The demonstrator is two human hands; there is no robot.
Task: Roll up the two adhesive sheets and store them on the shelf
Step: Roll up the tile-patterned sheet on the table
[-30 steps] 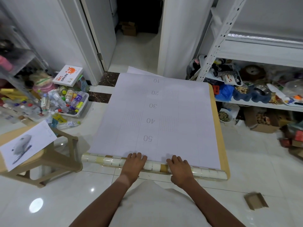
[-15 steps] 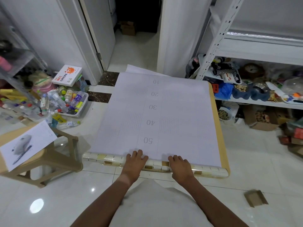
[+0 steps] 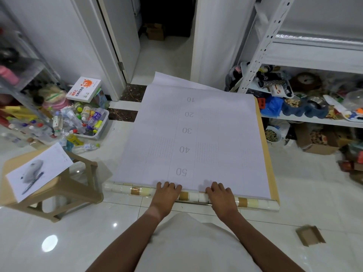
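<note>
A clear tub on the floor at left is heaped with plastic bottles, their caps red, yellow and white, more spilling beside it; a white box with orange print leans above it. On the shelf at right lie a blue bag, two dark bowls with dry food in one, and clutter too jumbled to name; below it a small bowl of mixed grains stands near an open carton.

The sheet lies flat on the glossy tiled floor, pale lilac backing up, ruled with a faint grid and printed 10 to 50; a tan edge shows along its right side and a second sheet's corner peeks out at the far end. Its near end is wound into a slim roll patterned in cream and ochre tiles. The left hand and right hand rest palm-down on the roll, side by side, fingers curled over its top onto the backing.

A beige plastic stool at left carries a printed paper; a cardboard scrap lies at right.
</note>
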